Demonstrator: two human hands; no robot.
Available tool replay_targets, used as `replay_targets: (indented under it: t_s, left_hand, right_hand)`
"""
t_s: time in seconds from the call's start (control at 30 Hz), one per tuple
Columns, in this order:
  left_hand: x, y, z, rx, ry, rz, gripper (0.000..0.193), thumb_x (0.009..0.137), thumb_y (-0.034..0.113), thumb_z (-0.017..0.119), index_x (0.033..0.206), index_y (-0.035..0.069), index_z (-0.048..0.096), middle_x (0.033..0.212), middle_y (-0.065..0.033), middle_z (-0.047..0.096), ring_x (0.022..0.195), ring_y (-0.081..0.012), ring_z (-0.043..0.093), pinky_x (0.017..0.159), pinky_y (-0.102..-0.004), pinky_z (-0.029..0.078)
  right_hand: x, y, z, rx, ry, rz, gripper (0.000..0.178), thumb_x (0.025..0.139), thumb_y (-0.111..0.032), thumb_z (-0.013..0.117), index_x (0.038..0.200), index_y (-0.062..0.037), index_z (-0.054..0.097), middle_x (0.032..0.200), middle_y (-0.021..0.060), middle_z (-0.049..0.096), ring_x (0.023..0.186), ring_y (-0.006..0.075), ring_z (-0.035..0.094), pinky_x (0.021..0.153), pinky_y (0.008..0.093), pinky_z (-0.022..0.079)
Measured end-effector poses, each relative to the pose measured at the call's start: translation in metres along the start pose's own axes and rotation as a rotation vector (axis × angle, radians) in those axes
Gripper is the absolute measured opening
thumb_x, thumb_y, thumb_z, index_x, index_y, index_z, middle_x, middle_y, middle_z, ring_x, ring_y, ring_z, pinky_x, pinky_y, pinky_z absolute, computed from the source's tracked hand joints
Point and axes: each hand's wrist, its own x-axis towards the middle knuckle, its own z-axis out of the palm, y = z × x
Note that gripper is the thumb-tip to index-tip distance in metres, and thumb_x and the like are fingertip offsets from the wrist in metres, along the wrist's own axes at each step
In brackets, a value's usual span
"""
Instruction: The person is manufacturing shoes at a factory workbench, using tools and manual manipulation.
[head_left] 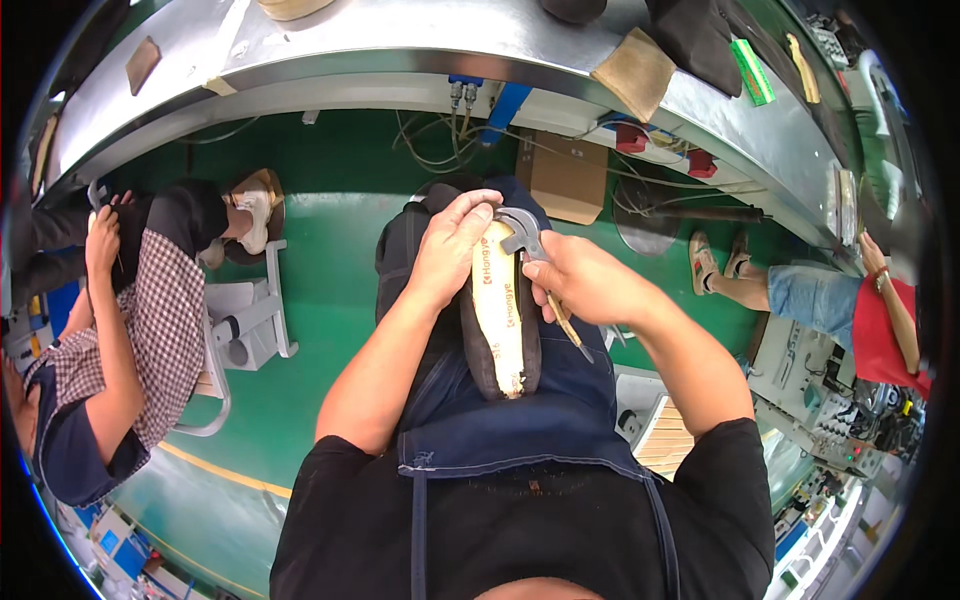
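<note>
A dark shoe upper on a last lies bottom up along my lap, its pale insole point(499, 300) facing me and its narrow far end between my hands. My left hand point(450, 250) is closed around the left side of that far end, thumb and fingertips by the edge. My right hand point(575, 275) grips grey steel lasting pincers point(519, 232), whose curved head rests at the far right edge of the insole, close to my left fingertips. A slim brass-coloured piece with a dark pointed tip point(574, 337) sticks out below my right hand; whether it belongs to the pincers I cannot tell.
Ahead runs a metal bench point(400, 45) with a tan cloth piece point(636, 72) and a green-and-white box point(752, 72). Beneath stand a cardboard box point(563, 177) and loose cables. A seated co-worker point(165, 320) is at left, another person point(850, 310) at right.
</note>
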Motion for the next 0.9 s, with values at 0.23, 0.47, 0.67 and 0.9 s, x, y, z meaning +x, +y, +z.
replay_targets:
  t_s: [0.23, 0.47, 0.67, 0.9]
  left_hand:
    - [-0.005, 0.003, -0.006, 0.192, -0.059, 0.164, 0.040, 0.109, 0.022, 0.051, 0.141, 0.001, 0.062, 0.124, -0.0116, 0.071, 0.113, -0.0177, 0.065, 0.103, -0.0332, 0.050]
    - [-0.016, -0.006, -0.011, 0.195, -0.094, 0.144, 0.048, 0.106, 0.020, 0.049, 0.151, 0.004, 0.052, 0.134, -0.0171, 0.067, 0.125, -0.0231, 0.062, 0.111, -0.0358, 0.044]
    - [-0.020, -0.008, -0.010, 0.188, -0.083, 0.146, 0.049, 0.104, 0.017, 0.049, 0.152, 0.004, 0.050, 0.138, -0.0182, 0.065, 0.130, -0.0253, 0.061, 0.112, -0.0373, 0.044]
    - [-0.023, -0.007, -0.010, 0.190, -0.070, 0.130, 0.046, 0.105, 0.015, 0.050, 0.150, 0.004, 0.053, 0.136, -0.0135, 0.065, 0.127, -0.0200, 0.060, 0.110, -0.0349, 0.045]
  right_hand:
    - [-0.035, -0.013, -0.015, -0.280, 0.150, -0.200, 0.026, 0.108, -0.015, 0.055, 0.127, 0.0028, 0.056, 0.100, 0.0207, 0.071, 0.088, 0.0323, 0.073, 0.077, 0.0427, 0.057]
    - [0.006, 0.019, 0.024, -0.581, 0.507, -0.464, 0.053, 0.104, -0.010, 0.057, 0.155, -0.0046, 0.045, 0.107, 0.0235, 0.068, 0.098, 0.0440, 0.069, 0.084, 0.0532, 0.055]
    - [0.005, 0.021, 0.035, -0.422, 0.631, -0.672, 0.054, 0.104, -0.012, 0.057, 0.156, -0.0084, 0.044, 0.111, 0.0254, 0.069, 0.095, 0.0451, 0.070, 0.081, 0.0519, 0.057]
    - [0.009, 0.020, 0.044, -0.446, 0.684, -0.817, 0.058, 0.102, -0.010, 0.061, 0.157, -0.0095, 0.044, 0.100, 0.0228, 0.072, 0.094, 0.0453, 0.070, 0.080, 0.0516, 0.057]
